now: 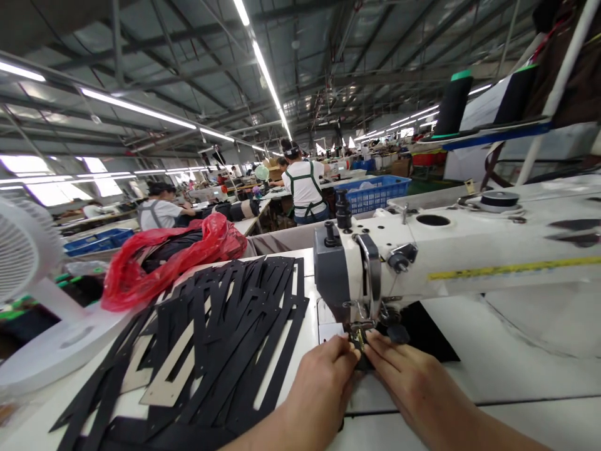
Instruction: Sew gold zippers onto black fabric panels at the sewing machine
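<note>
A white and grey sewing machine (335, 269) stands over the white table. Under its presser foot lies black material with a gold-coloured zipper (360, 339). On the left side of the zipper, my left hand (326, 379) has its fingers bent together, pinching the black material's edge. My right hand (406, 369) rests on the other side, fingers extended and pressed together on the material, close to the foot. A black fabric piece (429, 331) extends to the right behind my right hand. The needle tip cannot be made out.
Black strips (244, 332) are piled left of the machine, with beige pieces (171, 373) among them. Beyond are a red plastic bag (126, 269) and a white fan (28, 250). Thread cones (453, 103) stand at upper right. Two people work farther off near a blue crate (375, 195).
</note>
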The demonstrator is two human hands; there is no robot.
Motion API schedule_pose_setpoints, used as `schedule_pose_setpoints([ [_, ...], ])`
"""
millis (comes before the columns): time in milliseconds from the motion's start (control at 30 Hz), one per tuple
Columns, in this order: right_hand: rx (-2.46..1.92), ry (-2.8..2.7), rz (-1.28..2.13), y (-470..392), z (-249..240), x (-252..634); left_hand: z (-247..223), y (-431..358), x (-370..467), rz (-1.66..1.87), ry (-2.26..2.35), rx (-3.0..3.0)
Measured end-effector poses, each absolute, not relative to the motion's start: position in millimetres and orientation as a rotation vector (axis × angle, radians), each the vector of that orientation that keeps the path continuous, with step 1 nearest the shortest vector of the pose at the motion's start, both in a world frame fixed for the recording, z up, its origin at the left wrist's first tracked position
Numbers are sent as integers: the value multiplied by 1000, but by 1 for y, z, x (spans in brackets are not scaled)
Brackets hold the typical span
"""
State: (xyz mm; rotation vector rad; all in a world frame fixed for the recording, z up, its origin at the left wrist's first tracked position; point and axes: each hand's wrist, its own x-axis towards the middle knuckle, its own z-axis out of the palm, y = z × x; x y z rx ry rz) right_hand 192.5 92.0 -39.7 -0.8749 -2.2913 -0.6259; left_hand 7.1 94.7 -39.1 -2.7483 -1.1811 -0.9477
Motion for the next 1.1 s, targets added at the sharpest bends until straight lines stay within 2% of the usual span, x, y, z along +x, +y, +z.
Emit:
schedule_pose_setpoints([
  [267,-822,-2264,-708,92,-46,198,-47,96,6,-1044,-949,-2615],
  [533,-928,-2312,-463,100,-48,201,-48,106,8,-953,-1055,-2675],
  [800,-866,-2233,-635,99,-26,188,-52,112,9,-966,-1070,-2675],
  [1100,-842,-2237,-672,103,-26,189,-56,117,9,-950,-1062,-2660],
])
